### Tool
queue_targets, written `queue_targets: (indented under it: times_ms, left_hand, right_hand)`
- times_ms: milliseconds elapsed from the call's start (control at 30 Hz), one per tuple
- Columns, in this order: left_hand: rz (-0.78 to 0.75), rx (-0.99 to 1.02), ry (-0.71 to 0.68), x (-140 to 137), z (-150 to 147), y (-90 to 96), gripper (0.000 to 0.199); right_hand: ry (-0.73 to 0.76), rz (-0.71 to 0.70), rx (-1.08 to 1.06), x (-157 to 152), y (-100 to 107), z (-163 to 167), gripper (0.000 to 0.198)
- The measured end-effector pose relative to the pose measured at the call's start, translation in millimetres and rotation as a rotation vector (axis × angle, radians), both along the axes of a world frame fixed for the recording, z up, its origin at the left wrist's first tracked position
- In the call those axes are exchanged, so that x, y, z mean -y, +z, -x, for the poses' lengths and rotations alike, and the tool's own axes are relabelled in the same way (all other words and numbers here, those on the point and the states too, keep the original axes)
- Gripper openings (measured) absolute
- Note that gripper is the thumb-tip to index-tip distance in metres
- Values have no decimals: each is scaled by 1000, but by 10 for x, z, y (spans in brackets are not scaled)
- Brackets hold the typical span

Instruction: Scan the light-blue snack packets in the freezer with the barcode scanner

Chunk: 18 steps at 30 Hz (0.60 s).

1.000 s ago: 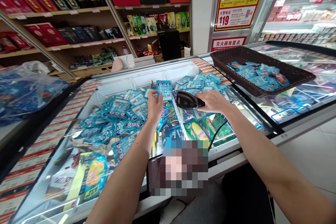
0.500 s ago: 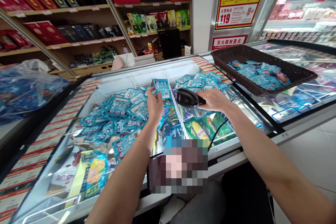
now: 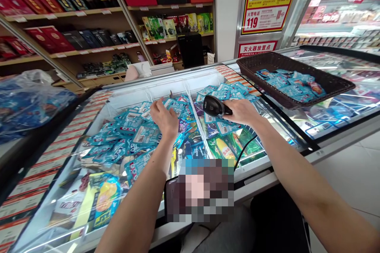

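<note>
My left hand (image 3: 164,118) hovers over the pile of small blue snack packets (image 3: 147,134), fingers loosely bent and apart, with nothing seen in them. Its fingertips are close to the packets; whether they touch is hard to tell. Just right of it, more blue packets (image 3: 177,106) lie near a white divider. My right hand (image 3: 242,111) grips a black handheld barcode scanner (image 3: 212,106) by its handle, the head pointing left. A black cable (image 3: 244,153) runs down from it. Beneath the scanner are further blue packets (image 3: 222,94).
A brown woven basket (image 3: 335,81) with blue packets rests on the freezer at right. A plastic bag of blue packets (image 3: 32,104) sits at left. Frozen bags (image 3: 107,201) lie in the freezer (image 3: 127,93). A partly blurred screen (image 3: 172,201) is near my body. Shelves stand behind.
My left hand has let go of a blue packet and moved left and slightly down over the pile. My right hand keeps the scanner in nearly the same place.
</note>
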<state>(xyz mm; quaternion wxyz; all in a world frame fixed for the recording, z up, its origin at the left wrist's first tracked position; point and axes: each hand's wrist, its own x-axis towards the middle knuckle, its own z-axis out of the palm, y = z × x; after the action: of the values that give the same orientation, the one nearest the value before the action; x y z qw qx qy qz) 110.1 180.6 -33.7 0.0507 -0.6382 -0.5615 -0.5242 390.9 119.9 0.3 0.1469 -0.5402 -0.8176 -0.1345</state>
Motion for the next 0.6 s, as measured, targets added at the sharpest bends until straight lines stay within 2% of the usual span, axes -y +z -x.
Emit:
queue_targets:
  times_ms: [67,167,333,467,600]
  left_hand:
    - [-10,-128,-113,32,-54,17,37]
    - [54,-360,-351,77,-156,37,33]
    - [136,-649,-640,153,-261,69,41]
    - [190,-801,-769,193,-280,90,42]
    - [186,-809,-722,194,-272,87,37]
  right_hand:
    - [-49,3,-4,-3,2,-2,33]
    - [-112,6,-10,-10,-1,-4,33]
    - [-167,-4,-22,-23,-8,-5,32]
    - [-190,-35,-39,-32,-20,0,33]
    - [-200,-30,-42,-39,-25,4,34]
